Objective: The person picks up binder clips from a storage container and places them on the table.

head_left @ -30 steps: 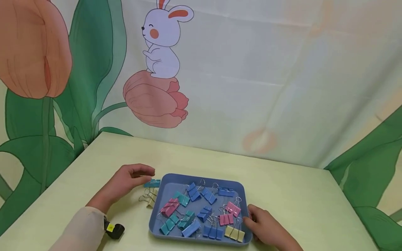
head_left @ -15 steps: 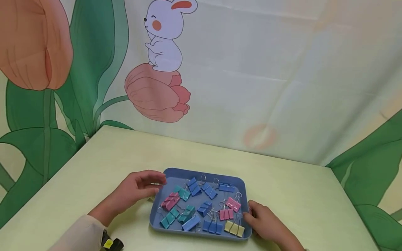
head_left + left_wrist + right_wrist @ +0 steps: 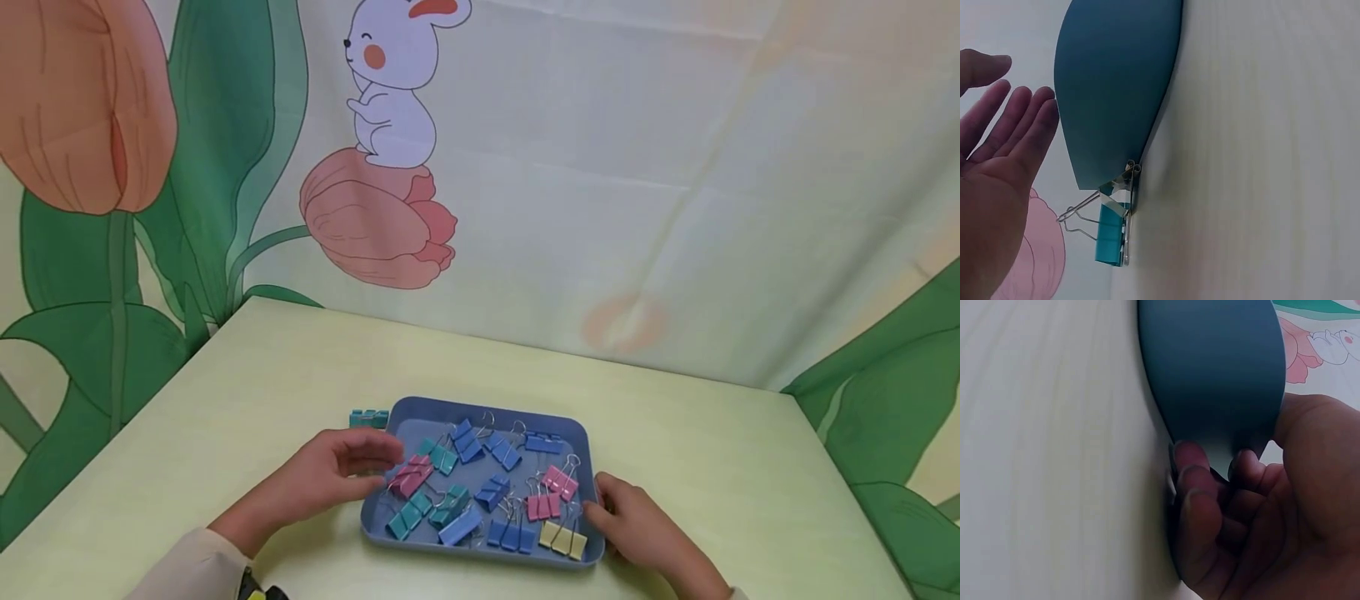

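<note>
In the head view a blue tray [image 3: 480, 552] lies on the table, holding several binder clips in blue, teal, pink and yellow, such as a pink clip [image 3: 412, 477] and a yellow clip [image 3: 562, 540]. My left hand [image 3: 341, 471] hovers at the tray's left rim, fingers extended and nothing between them. Just beyond it, a teal binder clip [image 3: 1109, 234] sits on the table outside the tray. My right hand [image 3: 633, 518] grips the tray's right side, its thumb at the rim and its fingers [image 3: 1202, 515] curled low against the outer wall.
A pale yellow-green table [image 3: 300, 350] carries the tray near its front edge. Behind it hangs a cloth backdrop [image 3: 562, 167] printed with tulips and a rabbit. A black strap device [image 3: 262, 590] is on my left wrist.
My left hand has moved right and nearer, from over the teal clip to the tray's left rim. The yellow clip outside the tray is now hidden. My right hand stays at the tray.
</note>
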The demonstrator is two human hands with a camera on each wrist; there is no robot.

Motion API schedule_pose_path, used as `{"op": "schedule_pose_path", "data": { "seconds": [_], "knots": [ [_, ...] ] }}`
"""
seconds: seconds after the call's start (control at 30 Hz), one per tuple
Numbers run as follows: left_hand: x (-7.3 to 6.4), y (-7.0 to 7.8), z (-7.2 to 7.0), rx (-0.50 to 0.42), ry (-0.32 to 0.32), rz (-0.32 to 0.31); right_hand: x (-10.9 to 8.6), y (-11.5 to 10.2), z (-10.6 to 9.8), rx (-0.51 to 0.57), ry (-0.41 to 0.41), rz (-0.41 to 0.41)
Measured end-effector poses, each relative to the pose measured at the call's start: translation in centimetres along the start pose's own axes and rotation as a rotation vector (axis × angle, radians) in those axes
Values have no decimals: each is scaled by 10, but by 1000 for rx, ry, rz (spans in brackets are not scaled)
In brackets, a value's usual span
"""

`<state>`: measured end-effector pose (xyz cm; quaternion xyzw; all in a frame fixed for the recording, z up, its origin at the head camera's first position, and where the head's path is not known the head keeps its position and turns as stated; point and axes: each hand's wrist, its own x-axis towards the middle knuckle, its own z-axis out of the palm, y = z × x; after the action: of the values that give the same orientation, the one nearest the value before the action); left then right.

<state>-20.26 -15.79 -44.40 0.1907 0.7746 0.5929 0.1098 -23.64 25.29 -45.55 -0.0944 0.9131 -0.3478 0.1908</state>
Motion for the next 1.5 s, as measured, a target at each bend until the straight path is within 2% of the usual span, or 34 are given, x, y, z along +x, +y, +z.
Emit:
{"op": "schedule_pose_path", "data": {
  "seconds": [0.23,0.47,0.67,0.9,1.17,1.3,1.5],
  "knots": [
    [5,10,8,279,-32,42,0,-4,-3,1,14,-5],
    [9,19,10,588,-85,33,0,-6,-3,4,20,-20],
    [9,27,13,711,-116,75,0,-8,-4,-1,23,-22],
    [10,33,18,707,-108,88,0,-8,-4,13,20,-29],
    [6,32,21,572,-22,47,0,-4,-2,18,5,-29],
    [2,38,21,554,3,52,0,-3,0,20,-1,-31],
    [-6,49,14,459,44,46,1,-2,2,16,-23,10]
  ]
}}
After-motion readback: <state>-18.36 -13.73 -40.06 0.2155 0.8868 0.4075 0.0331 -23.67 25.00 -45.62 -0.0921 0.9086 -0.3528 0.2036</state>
